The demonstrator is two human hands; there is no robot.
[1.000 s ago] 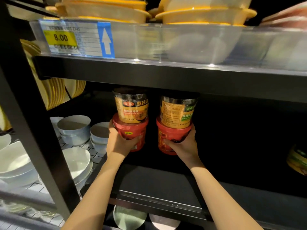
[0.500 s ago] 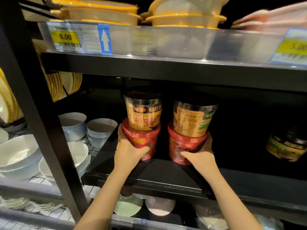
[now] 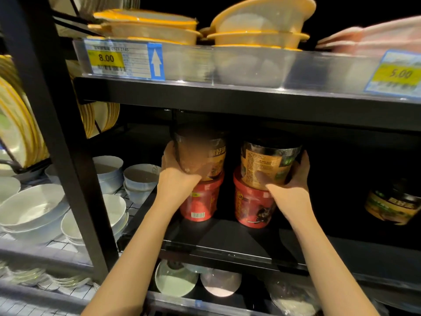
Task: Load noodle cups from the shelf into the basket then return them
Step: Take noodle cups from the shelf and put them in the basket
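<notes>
Two stacks of noodle cups stand on the dark middle shelf (image 3: 227,238). My left hand (image 3: 176,176) grips the upper left cup (image 3: 206,156), a yellow-brown one on top of a red cup (image 3: 200,201). My right hand (image 3: 293,183) grips the upper right yellow cup (image 3: 266,160), which sits on another red cup (image 3: 250,206). A further yellow cup (image 3: 391,204) stands alone at the far right of the shelf. No basket is in view.
Above, a shelf edge carries price tags (image 3: 124,59) and stacked yellow-rimmed plastic bowls (image 3: 257,26). White ceramic bowls (image 3: 32,208) and upright plates (image 3: 18,124) fill the rack on the left behind a black post (image 3: 68,169). Round plates (image 3: 175,279) lie on the shelf below.
Both hands have moved up from the lower red cups to the upper yellow cups. The view has shifted slightly left and closer.
</notes>
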